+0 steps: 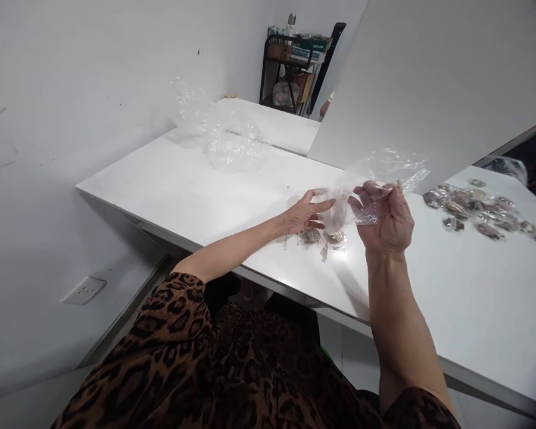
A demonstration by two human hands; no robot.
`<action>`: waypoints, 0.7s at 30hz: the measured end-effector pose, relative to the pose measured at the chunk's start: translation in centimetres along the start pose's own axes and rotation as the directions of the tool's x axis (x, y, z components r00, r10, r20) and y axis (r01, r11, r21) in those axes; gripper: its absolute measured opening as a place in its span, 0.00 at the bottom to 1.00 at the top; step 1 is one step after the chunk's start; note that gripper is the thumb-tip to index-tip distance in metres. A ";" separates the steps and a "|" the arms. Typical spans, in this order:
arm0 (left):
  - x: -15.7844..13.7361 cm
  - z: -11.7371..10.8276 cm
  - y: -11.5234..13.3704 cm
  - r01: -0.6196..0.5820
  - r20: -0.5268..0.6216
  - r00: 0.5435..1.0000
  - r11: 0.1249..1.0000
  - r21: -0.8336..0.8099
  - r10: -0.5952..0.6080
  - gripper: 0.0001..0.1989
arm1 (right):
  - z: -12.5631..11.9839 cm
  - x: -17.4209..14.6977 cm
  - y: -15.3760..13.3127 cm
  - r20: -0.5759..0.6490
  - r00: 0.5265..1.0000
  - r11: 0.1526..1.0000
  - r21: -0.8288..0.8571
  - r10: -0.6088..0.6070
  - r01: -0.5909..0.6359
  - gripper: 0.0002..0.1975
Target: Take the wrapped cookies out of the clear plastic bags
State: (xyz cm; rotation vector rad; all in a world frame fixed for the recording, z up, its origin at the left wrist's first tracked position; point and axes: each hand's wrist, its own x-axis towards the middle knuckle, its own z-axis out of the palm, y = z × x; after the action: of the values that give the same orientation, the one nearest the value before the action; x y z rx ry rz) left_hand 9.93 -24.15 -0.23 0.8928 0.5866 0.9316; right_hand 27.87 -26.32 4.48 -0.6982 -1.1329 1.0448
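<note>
My right hand [383, 217] is raised above the white table, its thumb and fingers pinched on a clear plastic bag [386, 164]. The thin film hangs across the fingers and reaches left toward my other hand. My left hand [307, 211] has its fingers spread beside the bag's lower end; whether they touch the film is hard to tell. Just under it lie a small dark clump in clear wrapping [310, 236] and a paler wrapped piece [336, 238], with a few brownish crumbs around them.
Crumpled clear plastic sheeting [232, 140] lies at the table's far left, near the wall. Several small wrapped packets [485, 208] are heaped on the right. A pale upright panel [429, 83] rises behind the table [170, 185]. Farther back stands a dark shelf rack [290, 65] with boxes.
</note>
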 end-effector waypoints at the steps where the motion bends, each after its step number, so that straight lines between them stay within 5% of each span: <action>1: 0.2 -0.2 0.1 -0.077 -0.061 0.995 0.997 0.018 0.078 0.35 | 0.0 0.4 0.0 -0.022 1.000 1.000 0.023 -0.015 0.016 0.16; 5: 0.3 -0.6 1.1 -0.379 -0.215 0.893 0.918 0.120 0.397 0.18 | -0.2 3.0 -0.3 -0.197 0.980 0.956 0.283 -0.026 0.082 0.14; 8: -1.0 -0.1 2.5 -0.482 -0.128 0.848 0.848 0.219 0.515 0.14 | -0.2 4.8 -1.5 -0.305 0.945 0.826 0.559 0.115 0.080 0.17; 11: -2.8 0.9 3.6 -0.455 0.233 0.888 0.831 0.320 0.397 0.16 | 0.1 5.5 -3.5 -0.265 0.881 0.471 0.880 0.391 0.055 0.15; 14: -3.4 1.6 3.3 -0.381 0.493 0.853 0.851 0.362 0.172 0.25 | 0.8 5.4 -4.9 -0.125 0.827 0.125 0.990 0.548 0.067 0.12; 16: -2.8 1.5 2.4 -0.348 0.402 0.896 0.859 0.376 0.188 0.29 | 1.4 5.1 -4.9 -0.110 0.827 0.150 0.988 0.551 0.031 0.12; 18: -1.9 1.1 1.5 -0.335 0.166 0.942 0.852 0.402 0.292 0.29 | 2.2 4.9 -4.1 -0.153 0.857 0.339 0.940 0.492 -0.027 0.11; 21: -0.6 0.4 0.6 -0.324 -0.093 0.917 0.860 0.393 0.388 0.33 | 3.6 4.7 -2.1 -0.186 0.932 0.683 0.726 0.311 -0.083 0.08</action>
State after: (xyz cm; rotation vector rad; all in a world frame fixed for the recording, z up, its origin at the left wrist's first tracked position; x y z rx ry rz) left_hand 9.62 -24.66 0.52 1.3032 0.7750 1.2678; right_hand 25.39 -22.96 9.17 -0.3267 -0.3160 1.3954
